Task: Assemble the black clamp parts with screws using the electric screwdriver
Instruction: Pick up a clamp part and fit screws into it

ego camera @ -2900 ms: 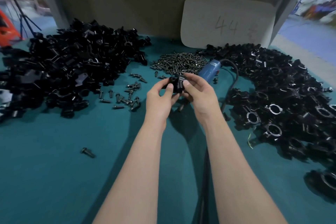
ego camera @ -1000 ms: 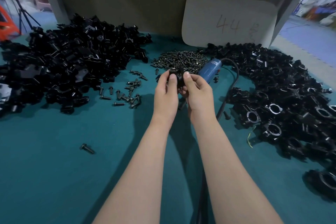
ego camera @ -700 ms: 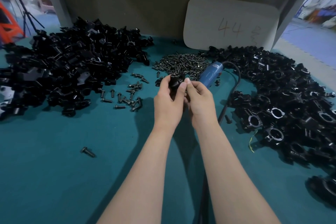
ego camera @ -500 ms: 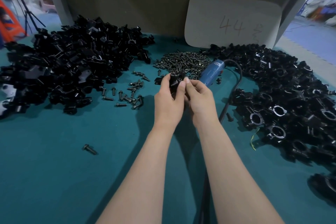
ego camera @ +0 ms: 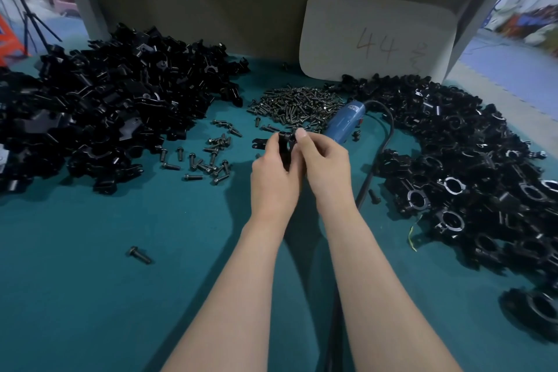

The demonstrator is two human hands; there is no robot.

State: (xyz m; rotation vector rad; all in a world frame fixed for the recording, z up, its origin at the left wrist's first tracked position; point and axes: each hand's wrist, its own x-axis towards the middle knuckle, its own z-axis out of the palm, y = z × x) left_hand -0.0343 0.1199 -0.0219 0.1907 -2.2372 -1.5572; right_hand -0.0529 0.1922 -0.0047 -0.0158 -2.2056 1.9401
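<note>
My left hand [ego camera: 276, 178] and my right hand [ego camera: 324, 166] meet above the middle of the green table, both pinching one black clamp part [ego camera: 285, 146] between fingers and thumbs. The part is mostly hidden by my fingers. The blue electric screwdriver [ego camera: 344, 124] lies on the table just behind my right hand, with its black cord [ego camera: 374, 166] running toward me. A heap of dark screws [ego camera: 297, 107] sits behind the hands. Another small clamp piece [ego camera: 259, 143] lies just left of my fingers.
A big pile of loose black clamp parts [ego camera: 105, 103] fills the left side. Assembled clamps [ego camera: 471, 172] are heaped on the right. Scattered screws [ego camera: 208, 158] lie left of my hands, one lone screw [ego camera: 139, 254] nearer me. A white card marked 44 [ego camera: 377, 39] leans on the back wall.
Both hands stayed together on the clamp part, shifting it slightly between the fingers. The view moved a little; nothing was put down or picked up.
</note>
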